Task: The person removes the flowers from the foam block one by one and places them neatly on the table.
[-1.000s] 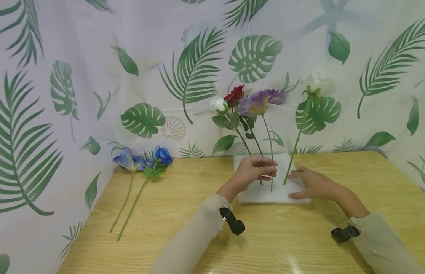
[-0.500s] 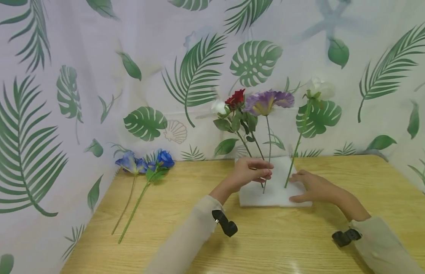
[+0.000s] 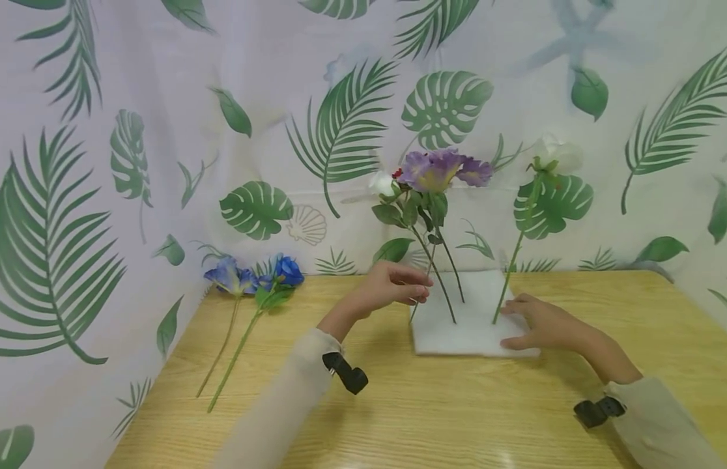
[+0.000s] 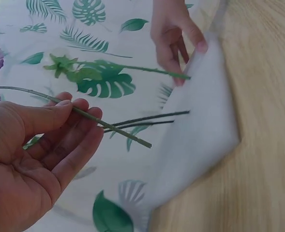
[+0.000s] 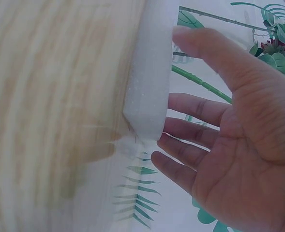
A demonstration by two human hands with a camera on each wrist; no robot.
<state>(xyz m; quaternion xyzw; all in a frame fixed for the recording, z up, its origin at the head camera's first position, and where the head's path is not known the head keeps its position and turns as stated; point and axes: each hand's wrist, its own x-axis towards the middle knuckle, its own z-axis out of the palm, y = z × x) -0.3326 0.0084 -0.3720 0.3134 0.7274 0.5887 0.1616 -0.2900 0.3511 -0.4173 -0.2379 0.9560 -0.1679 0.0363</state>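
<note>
My left hand (image 3: 418, 290) pinches the thin green stem (image 4: 105, 126) of a purple flower (image 3: 442, 169) between thumb and fingers. The stem's lower tip hangs free beside the left edge of a white foam block (image 3: 477, 339) on the table. My right hand (image 3: 518, 324) lies open on the block's right side, fingers flat on the foam (image 5: 149, 72). A white flower (image 3: 555, 155) stands stuck in the foam just by that hand. A red rose (image 5: 277, 48) and a white bud (image 3: 381, 183) also stand in it, the rose mostly hidden behind the purple bloom.
Two blue flowers (image 3: 234, 277) (image 3: 286, 270) lie on the wooden table (image 3: 457, 410) at the back left, stems pointing toward me. A leaf-printed curtain (image 3: 164, 130) closes off the back and left side. Black wrist mounts (image 3: 346, 373) sit on both sleeves.
My left hand has moved left with the purple flower, and its stem has come out of the foam. The bloom now covers the red rose. My right hand stayed on the foam.
</note>
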